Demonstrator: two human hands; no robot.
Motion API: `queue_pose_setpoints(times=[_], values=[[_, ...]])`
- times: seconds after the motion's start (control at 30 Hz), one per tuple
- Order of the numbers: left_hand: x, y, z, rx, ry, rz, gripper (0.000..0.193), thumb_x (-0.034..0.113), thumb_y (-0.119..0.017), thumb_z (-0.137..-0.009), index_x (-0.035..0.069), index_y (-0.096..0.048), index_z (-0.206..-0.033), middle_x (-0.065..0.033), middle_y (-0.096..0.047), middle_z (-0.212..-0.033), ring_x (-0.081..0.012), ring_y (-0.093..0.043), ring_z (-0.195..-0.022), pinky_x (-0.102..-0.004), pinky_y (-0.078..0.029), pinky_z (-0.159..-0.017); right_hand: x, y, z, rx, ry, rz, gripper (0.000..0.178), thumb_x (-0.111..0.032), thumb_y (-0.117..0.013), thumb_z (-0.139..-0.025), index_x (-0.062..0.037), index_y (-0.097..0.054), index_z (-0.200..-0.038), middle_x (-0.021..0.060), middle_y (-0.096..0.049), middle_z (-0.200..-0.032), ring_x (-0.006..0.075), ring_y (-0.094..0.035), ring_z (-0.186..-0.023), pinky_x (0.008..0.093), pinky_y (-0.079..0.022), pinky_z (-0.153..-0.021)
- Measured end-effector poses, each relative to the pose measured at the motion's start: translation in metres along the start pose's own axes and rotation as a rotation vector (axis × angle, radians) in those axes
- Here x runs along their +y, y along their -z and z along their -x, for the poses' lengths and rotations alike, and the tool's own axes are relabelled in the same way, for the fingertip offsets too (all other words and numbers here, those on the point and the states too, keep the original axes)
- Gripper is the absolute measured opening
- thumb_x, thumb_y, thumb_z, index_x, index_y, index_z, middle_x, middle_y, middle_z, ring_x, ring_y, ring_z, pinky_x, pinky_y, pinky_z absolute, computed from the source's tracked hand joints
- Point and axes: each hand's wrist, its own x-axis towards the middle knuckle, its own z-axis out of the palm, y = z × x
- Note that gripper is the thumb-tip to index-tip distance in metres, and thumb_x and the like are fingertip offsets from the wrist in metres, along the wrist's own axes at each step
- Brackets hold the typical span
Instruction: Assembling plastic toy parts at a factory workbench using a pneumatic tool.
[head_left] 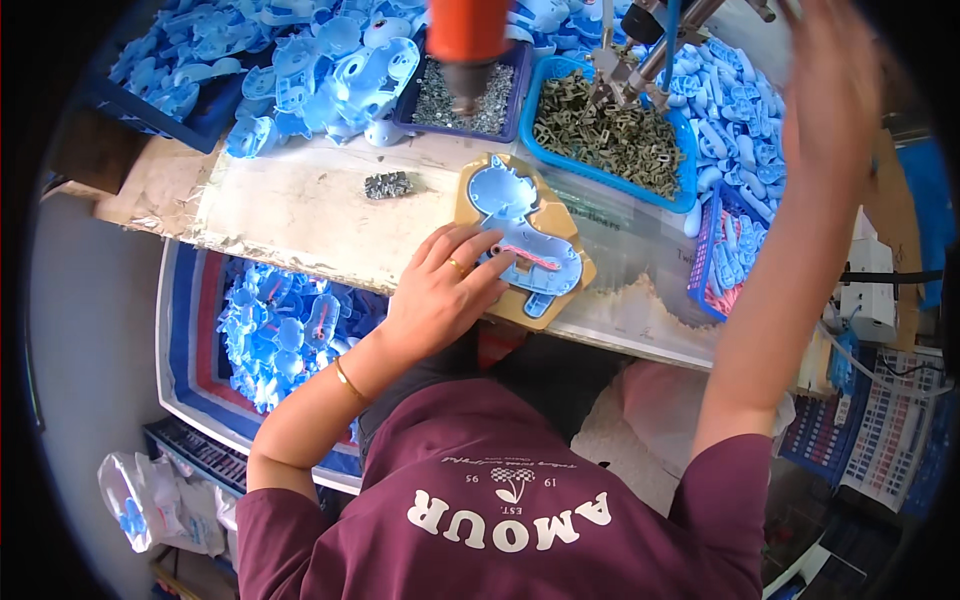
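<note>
A light blue plastic shell half (545,255) lies hollow side up in a tan holding block (468,205) on the bench. A pink strip (530,257) runs along its inside. My left hand (450,275) rests at the shell's left edge, fingers stretched out and fingertips touching it. By those fingertips sits a small dark round part (496,250). My right hand (835,85) is raised at the far right, above the heap of blue handle-shaped parts (730,110). Motion blurs it, and its fingers are partly out of the picture.
An orange-red power screwdriver (466,50) hangs above the block. Behind stand a tray of screws (515,90) and a blue basket (685,190) of metal clips, under a metal fixture (640,75). Blue shells (340,80) pile up left; a small metal cluster (388,185) lies nearby. A bin (190,330) holds more shells below.
</note>
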Motion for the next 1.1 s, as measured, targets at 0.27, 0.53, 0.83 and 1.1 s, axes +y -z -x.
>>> queue_pose_setpoints(times=[0.27, 0.53, 0.83, 1.1], values=[[-0.002, 0.005, 0.007, -0.114, 0.089, -0.102, 0.05, 0.029, -0.074, -0.087, 0.021, -0.06, -0.134, -0.0111, -0.05, -0.147, -0.0304, -0.046, -0.136, -0.0488, -0.037, -0.115, -0.014, -0.037, -0.025, -0.114, -0.059, -0.302, 0.061, -0.017, -0.073, -0.083, 0.0018, -0.049, -0.136, 0.0015, -0.058, -0.084, 0.0118, -0.059, -0.076, 0.0287, -0.05, -0.073], [-0.005, -0.004, 0.006, -0.11, 0.059, -0.114, 0.049, 0.032, -0.074, -0.086, 0.023, -0.06, -0.133, -0.0117, -0.049, -0.146, -0.0312, -0.046, -0.136, -0.0493, -0.037, -0.115, -0.028, -0.086, 0.033, 0.042, -0.221, -0.693, 0.067, -0.005, -0.063, -0.079, 0.0061, -0.036, -0.14, 0.0085, -0.061, -0.075, 0.0169, -0.062, -0.061, 0.0298, -0.055, -0.061], [-0.002, -0.007, 0.008, -0.122, 0.071, -0.147, 0.048, 0.033, -0.074, -0.086, 0.024, -0.061, -0.131, -0.0125, -0.052, -0.14, -0.0325, -0.046, -0.135, -0.0494, -0.039, -0.113, 0.004, -0.119, 0.043, 0.126, 0.039, -0.929, 0.058, -0.003, -0.064, -0.083, 0.0074, -0.038, -0.134, 0.0066, -0.061, -0.071, 0.0142, -0.06, -0.053, 0.0252, -0.05, -0.052], [-0.003, -0.008, 0.007, -0.083, 0.045, -0.115, 0.039, 0.027, -0.073, -0.087, 0.019, -0.064, -0.124, -0.0154, -0.053, -0.14, -0.0345, -0.046, -0.135, -0.0504, -0.039, -0.114, -0.016, -0.079, 0.035, 0.256, -0.254, -0.6, 0.043, -0.005, -0.067, -0.09, 0.005, -0.047, -0.126, 0.0044, -0.061, -0.071, 0.0114, -0.058, -0.054, 0.0242, -0.045, -0.051]])
